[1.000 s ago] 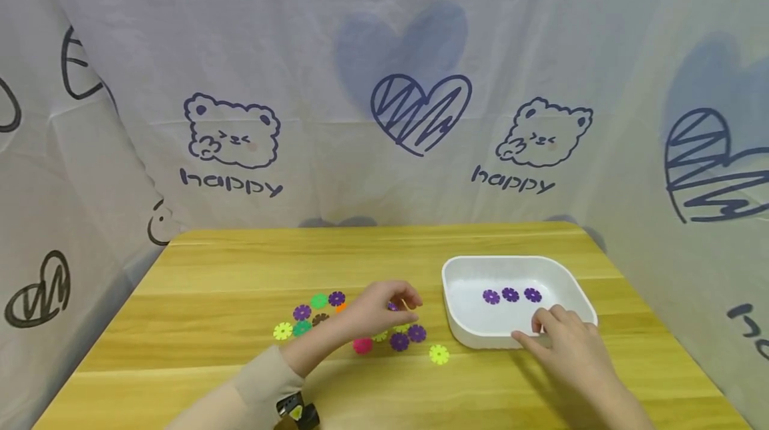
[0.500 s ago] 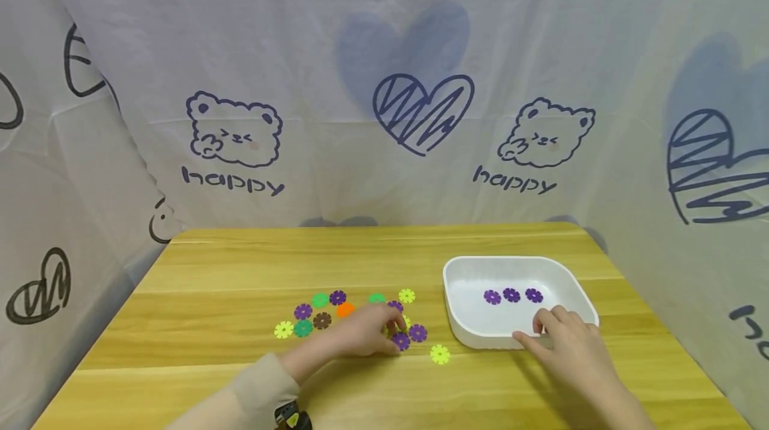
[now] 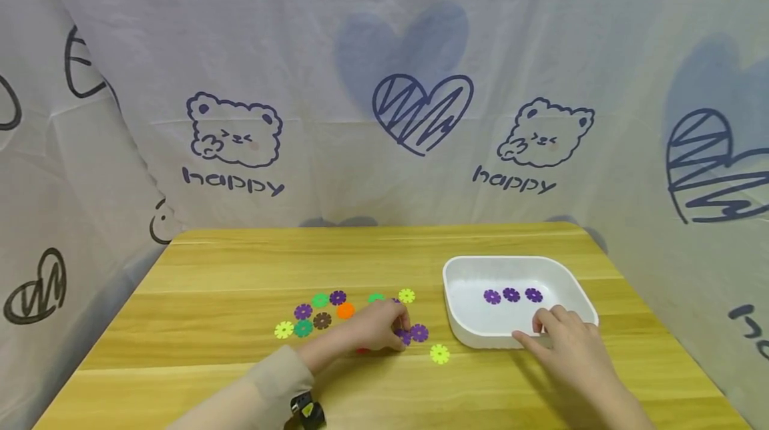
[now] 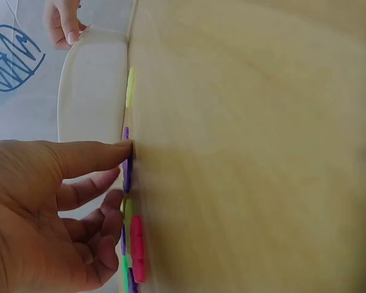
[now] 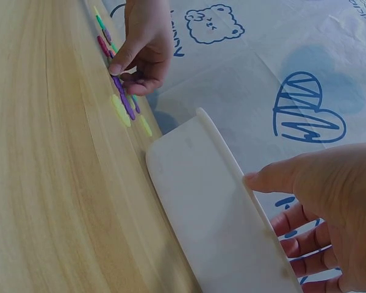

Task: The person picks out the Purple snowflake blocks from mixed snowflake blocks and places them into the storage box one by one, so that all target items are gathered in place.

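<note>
My left hand (image 3: 377, 326) is low over the loose plastic snowflake discs, its thumb and index finger pinching the edge of a purple snowflake disc (image 3: 405, 338). In the left wrist view, that purple disc (image 4: 128, 165) stands edge-on at the thumb tip. Beside it lies another purple disc (image 3: 419, 332). My right hand (image 3: 567, 343) holds the near rim of a white plastic tray (image 3: 486, 341), thumb outside and fingers over the inner side. Three purple discs lie in a row in the tray, the middle disc (image 3: 511, 294) among them. My left hand partly hides several discs.
Left of the hand lie more discs: an orange disc (image 3: 345, 310), a brown disc (image 3: 322, 320), a teal disc (image 3: 303, 328) and others. A yellow disc (image 3: 440, 354) lies near the tray. Behind the wooden table (image 3: 240, 256) hangs a printed curtain (image 3: 336, 169).
My left hand has come down and slightly left onto the discs, and its thumb and finger have closed on a purple disc. My right hand and the tray have stayed put.
</note>
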A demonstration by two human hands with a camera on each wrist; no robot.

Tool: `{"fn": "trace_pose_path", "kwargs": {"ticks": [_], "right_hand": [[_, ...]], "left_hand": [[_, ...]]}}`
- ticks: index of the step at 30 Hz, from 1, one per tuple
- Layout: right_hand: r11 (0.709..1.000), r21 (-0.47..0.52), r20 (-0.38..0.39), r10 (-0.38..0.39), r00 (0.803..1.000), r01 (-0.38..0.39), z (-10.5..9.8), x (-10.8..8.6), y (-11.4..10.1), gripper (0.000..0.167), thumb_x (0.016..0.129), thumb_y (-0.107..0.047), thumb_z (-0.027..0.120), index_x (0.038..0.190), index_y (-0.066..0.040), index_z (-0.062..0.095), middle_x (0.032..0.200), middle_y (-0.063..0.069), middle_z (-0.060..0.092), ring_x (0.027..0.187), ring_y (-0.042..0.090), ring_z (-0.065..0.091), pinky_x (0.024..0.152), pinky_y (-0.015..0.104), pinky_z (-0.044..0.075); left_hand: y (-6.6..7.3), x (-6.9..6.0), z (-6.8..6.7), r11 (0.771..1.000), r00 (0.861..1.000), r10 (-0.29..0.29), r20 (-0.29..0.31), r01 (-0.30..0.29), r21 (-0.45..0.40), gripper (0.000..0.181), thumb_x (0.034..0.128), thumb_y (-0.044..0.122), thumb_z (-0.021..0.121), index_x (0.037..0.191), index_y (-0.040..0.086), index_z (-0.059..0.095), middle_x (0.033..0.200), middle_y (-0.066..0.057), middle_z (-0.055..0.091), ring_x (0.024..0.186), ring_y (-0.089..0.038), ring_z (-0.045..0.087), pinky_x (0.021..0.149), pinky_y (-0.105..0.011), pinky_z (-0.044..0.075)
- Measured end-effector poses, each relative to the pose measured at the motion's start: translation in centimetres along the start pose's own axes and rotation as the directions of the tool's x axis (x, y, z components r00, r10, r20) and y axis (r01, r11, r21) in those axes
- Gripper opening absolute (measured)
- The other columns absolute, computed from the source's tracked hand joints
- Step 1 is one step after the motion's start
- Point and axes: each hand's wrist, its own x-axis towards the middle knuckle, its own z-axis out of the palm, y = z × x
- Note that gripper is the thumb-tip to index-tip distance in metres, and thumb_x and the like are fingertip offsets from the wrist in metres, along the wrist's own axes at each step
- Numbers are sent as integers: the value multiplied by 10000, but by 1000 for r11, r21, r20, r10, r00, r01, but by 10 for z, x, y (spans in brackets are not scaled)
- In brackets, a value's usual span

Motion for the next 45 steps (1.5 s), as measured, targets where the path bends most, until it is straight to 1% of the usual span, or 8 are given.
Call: {"fn": "trace_pose_path", "kwargs": {"ticks": [6,15,18,24,26,32,38,45], "right_hand": [[1000,2,1,-1,1000,1,0,1,1,354,858,-530,661,835,-183,592,798,-42,539,738,136,482,669,417,413],[1000,4,3,-1,1000,1,1,2,2,369,861,-546,647,839,-182,594,811,-40,552,755,146,501,689,444,428],[1000,4,5,1,1000,-1,2,1,1,359,857,-538,657,835,-185,595,809,-39,553,754,144,501,688,434,431],[1000,6,3,5,1000,-5,2,0,0,353,853,-533,664,830,-188,591,802,-41,546,749,140,494,686,430,429],[1000,7,0,5,1000,-5,2,0,0,352,853,-532,665,829,-188,590,800,-40,545,749,140,494,687,432,430],[1000,5,-6,7,1000,-7,2,-1,1,347,850,-529,669,827,-193,585,803,-41,544,744,137,488,680,417,424],[1000,3,-3,8,1000,-8,1,-1,1,343,851,-528,667,829,-196,584,802,-42,541,742,134,483,672,407,418],[1000,0,2,10,1000,-10,-1,0,0,339,852,-519,671,832,-191,587,806,-34,554,750,148,504,671,414,427]], "left_hand": [[3,3,-2,1000,1000,-25,2,25,10,292,719,177,845,948,151,665,881,41,648,803,-75,567,755,-217,495],[-4,4,-3,974,998,-58,36,65,-215,208,742,83,816,855,118,645,771,39,585,690,-79,508,623,-193,449],[-7,-1,-9,935,998,-43,54,59,-350,158,789,62,773,842,100,629,742,31,562,661,-94,494,583,-199,431],[-3,-6,-33,805,998,-12,59,45,-592,119,872,98,698,937,52,610,771,-9,555,690,-152,522,604,-261,445],[2,-4,-42,793,999,-13,37,33,-608,137,883,149,699,959,62,624,797,-11,573,720,-177,555,636,-286,477],[23,18,-59,771,999,-22,-28,-1,-636,161,910,213,674,1018,95,651,890,-31,618,854,-227,638,726,-297,540],[54,49,-63,737,1000,-9,1,7,-676,151,939,209,643,1047,105,664,968,-62,651,886,-166,649,819,-330,567],[79,96,-43,699,998,-12,67,57,-713,159,949,143,617,1067,58,683,925,-56,682,803,-142,651,806,-341,582]]}}
